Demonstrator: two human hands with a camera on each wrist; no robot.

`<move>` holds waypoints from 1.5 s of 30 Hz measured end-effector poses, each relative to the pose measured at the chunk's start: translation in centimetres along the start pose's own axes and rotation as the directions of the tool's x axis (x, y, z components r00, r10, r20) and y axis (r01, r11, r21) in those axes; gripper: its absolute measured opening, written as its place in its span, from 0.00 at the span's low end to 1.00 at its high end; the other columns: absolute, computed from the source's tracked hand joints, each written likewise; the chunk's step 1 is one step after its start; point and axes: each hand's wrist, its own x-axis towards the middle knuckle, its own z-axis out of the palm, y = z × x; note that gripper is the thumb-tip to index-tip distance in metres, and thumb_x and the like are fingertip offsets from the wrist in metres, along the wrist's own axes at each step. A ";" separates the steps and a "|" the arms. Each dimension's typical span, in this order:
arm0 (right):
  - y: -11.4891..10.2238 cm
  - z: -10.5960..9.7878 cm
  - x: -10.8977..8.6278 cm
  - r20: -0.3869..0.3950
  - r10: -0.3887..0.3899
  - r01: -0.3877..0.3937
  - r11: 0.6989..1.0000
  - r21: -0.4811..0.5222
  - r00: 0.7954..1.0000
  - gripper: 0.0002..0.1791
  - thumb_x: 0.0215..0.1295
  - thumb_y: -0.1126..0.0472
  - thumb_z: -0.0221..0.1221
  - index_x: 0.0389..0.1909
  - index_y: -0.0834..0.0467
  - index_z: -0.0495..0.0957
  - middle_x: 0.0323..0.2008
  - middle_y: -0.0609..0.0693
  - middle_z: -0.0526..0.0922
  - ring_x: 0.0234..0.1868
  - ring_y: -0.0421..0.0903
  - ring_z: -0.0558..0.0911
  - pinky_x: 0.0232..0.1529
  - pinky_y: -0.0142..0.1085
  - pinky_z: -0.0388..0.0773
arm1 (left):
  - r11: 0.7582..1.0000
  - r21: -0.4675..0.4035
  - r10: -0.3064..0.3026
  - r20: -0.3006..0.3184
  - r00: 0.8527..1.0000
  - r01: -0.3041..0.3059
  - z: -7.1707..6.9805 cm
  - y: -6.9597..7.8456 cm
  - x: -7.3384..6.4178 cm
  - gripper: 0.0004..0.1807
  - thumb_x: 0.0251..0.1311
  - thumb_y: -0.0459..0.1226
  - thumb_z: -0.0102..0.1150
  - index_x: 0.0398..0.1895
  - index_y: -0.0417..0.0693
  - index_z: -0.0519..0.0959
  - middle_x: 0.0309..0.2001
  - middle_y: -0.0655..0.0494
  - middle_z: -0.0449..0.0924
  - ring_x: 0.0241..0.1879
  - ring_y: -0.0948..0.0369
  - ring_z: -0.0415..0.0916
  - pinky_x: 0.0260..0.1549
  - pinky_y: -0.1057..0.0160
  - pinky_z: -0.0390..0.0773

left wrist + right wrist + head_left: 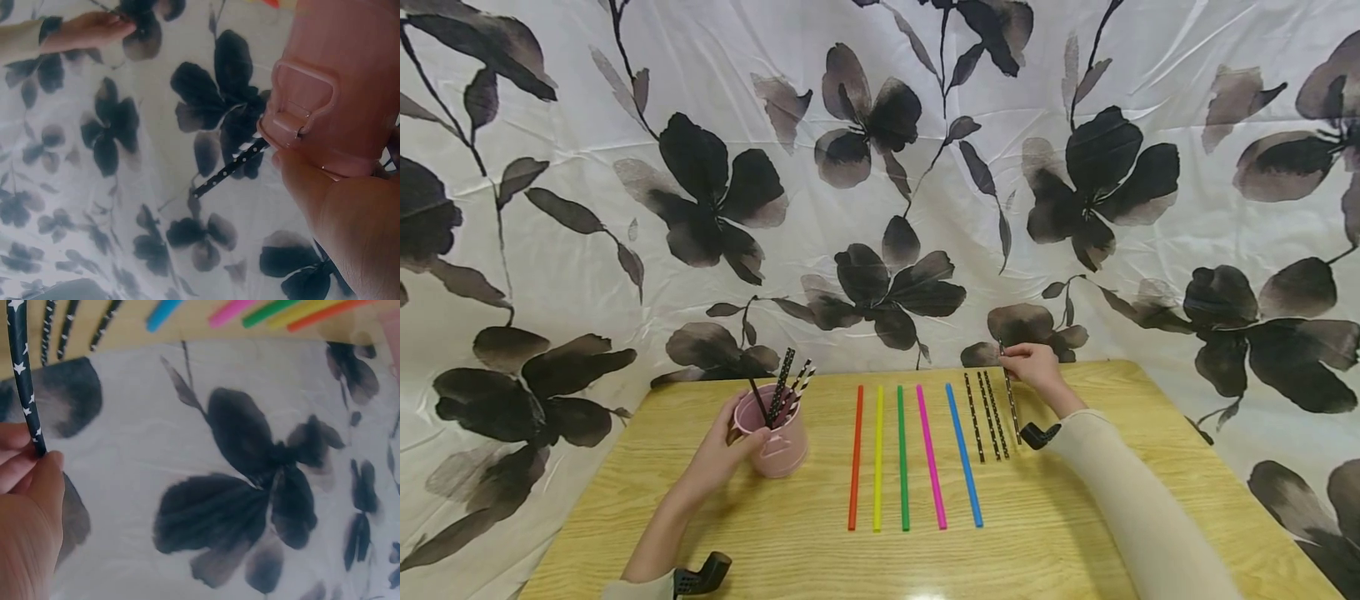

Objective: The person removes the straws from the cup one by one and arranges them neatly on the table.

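Note:
My left hand (730, 446) grips a pink metal bucket (784, 452) by its side, the thumb near the small handle on its wall. Several black patterned straws (781, 385) lean inside the bucket, one of them dotted white. At the right, my right hand (1036, 369) pinches the far end of a black straw with white stars (20, 369); its lower end reaches down toward the table. To the left of that hand lie several black patterned straws (986, 417) side by side.
Red (855, 458), yellow (878, 458), green (903, 458), pink (932, 458) and blue (964, 454) straws lie in a spaced row on the wooden table (820, 558). Behind the table's far edge hangs a white floral cloth (850, 208).

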 end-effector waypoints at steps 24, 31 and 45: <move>4.4 0.9 1.1 0.058 0.103 -0.094 0.985 -0.143 0.993 0.13 0.50 0.63 0.63 0.35 0.66 0.79 0.22 0.53 0.79 0.18 0.41 0.77 0.19 0.31 0.75 | 1.000 0.007 0.025 -0.020 0.999 -0.025 0.0 -0.7 0.3 0.37 0.57 0.40 0.55 0.66 0.51 0.48 0.63 0.47 0.52 0.61 0.47 0.50 0.55 0.44 0.54; 4.6 1.2 1.0 0.058 0.123 -0.113 0.983 -0.146 0.991 0.12 0.50 0.63 0.63 0.35 0.66 0.80 0.24 0.54 0.80 0.18 0.41 0.77 0.19 0.31 0.76 | 1.000 0.004 0.020 -0.017 1.000 -0.020 0.0 -0.8 0.0 0.37 0.57 0.40 0.55 0.66 0.53 0.48 0.63 0.46 0.52 0.61 0.46 0.52 0.54 0.45 0.56; 4.6 1.4 0.5 0.040 0.110 -0.103 0.982 -0.158 0.993 0.11 0.48 0.65 0.64 0.33 0.66 0.80 0.23 0.54 0.80 0.17 0.42 0.77 0.18 0.31 0.75 | 1.000 0.010 0.007 -0.026 1.000 -0.006 0.1 -0.6 -0.2 0.38 0.57 0.41 0.56 0.67 0.53 0.47 0.63 0.45 0.52 0.60 0.45 0.52 0.54 0.45 0.56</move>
